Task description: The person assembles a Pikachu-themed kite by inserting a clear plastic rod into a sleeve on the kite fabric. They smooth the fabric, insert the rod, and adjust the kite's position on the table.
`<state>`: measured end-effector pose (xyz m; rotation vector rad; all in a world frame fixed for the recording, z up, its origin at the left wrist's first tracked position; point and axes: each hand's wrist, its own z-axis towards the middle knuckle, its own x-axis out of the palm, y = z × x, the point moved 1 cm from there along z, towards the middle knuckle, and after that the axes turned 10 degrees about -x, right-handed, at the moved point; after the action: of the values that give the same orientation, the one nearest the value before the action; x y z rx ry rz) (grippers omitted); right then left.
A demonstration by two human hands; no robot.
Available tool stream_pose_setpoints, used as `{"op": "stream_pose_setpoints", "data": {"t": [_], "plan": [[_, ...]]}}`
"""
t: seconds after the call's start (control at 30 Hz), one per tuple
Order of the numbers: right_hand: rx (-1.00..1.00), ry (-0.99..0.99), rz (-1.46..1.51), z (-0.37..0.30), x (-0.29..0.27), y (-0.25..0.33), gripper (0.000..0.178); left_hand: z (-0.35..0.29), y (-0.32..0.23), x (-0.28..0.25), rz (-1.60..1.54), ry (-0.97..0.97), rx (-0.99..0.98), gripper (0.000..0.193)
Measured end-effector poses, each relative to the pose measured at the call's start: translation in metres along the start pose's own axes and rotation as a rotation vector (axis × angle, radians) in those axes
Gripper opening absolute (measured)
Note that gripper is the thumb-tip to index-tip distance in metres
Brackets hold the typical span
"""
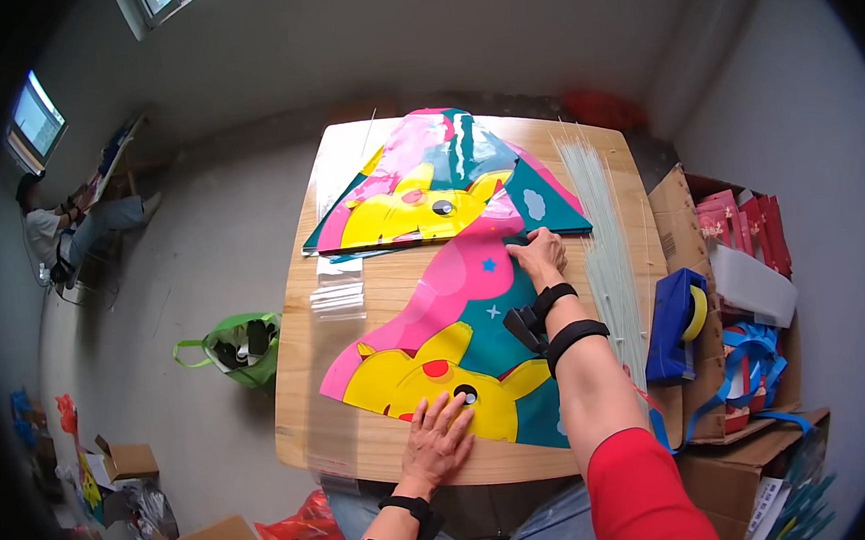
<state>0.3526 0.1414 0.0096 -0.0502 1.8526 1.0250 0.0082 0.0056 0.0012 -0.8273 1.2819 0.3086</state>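
Observation:
A glossy printed plastic sheet (477, 337), pink and teal with a yellow cartoon face, lies on the wooden table in front of me. My left hand (438, 445) rests flat near its lower edge, fingers spread over the yellow face. At the sheet's upper right edge, my right hand (540, 254) is closed with fingertips bent down on the teal part; the exact grip is partly hidden. Just beyond, a stack of matching sheets (447, 184) forms a cone-like shape, its front edge meeting the near sheet.
Thin white rods (595, 228) lie along the table's right side, by a blue tape dispenser (675, 328). A cardboard box (692, 252) with red packets and blue ribbon adjoins it. Clear plastic bags (339, 297) lie left. A green bag (242, 348) stands on the floor; another person (58, 221) sits far left.

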Motion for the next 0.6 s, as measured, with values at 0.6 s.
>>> {"op": "stream_pose_setpoints", "data": {"t": [0.6], "plan": [[-0.781,0.504,0.620,-0.210,-0.137,0.080,0.012,0.013,-0.040,-0.184,-0.285,-0.576,-0.010,0.043]]}}
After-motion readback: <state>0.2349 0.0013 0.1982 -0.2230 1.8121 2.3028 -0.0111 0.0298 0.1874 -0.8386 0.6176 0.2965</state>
